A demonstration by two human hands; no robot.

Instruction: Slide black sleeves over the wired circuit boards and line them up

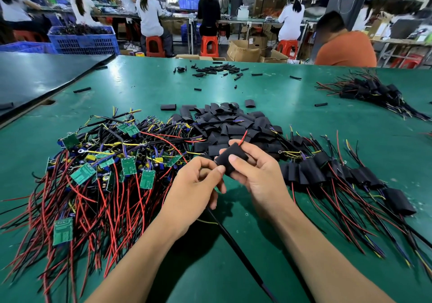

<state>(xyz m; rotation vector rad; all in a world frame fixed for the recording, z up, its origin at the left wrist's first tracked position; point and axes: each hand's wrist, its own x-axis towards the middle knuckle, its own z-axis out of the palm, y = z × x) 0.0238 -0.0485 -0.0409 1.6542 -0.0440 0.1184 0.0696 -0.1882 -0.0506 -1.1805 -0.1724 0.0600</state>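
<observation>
A blue crate [81, 40] beyond the green table [304, 106] holds a dark tangle of wired parts. Bare mat lies open between the forearms, with unsleeved circuit boards [105, 169] heaped left, loose sleeves [229, 121] behind, and sleeved boards [327, 169] rowed right. The right hand [259, 174] curls round a black sleeve [233, 159] above the near mat, a red wire [243, 137] poking from its top. The left hand [196, 186] pinches its lower end, where a black cable [233, 239] hangs.

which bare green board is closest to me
The green board lying alone on the red wires at the tangle's near-left edge; the other bare boards cluster farther back.
</observation>
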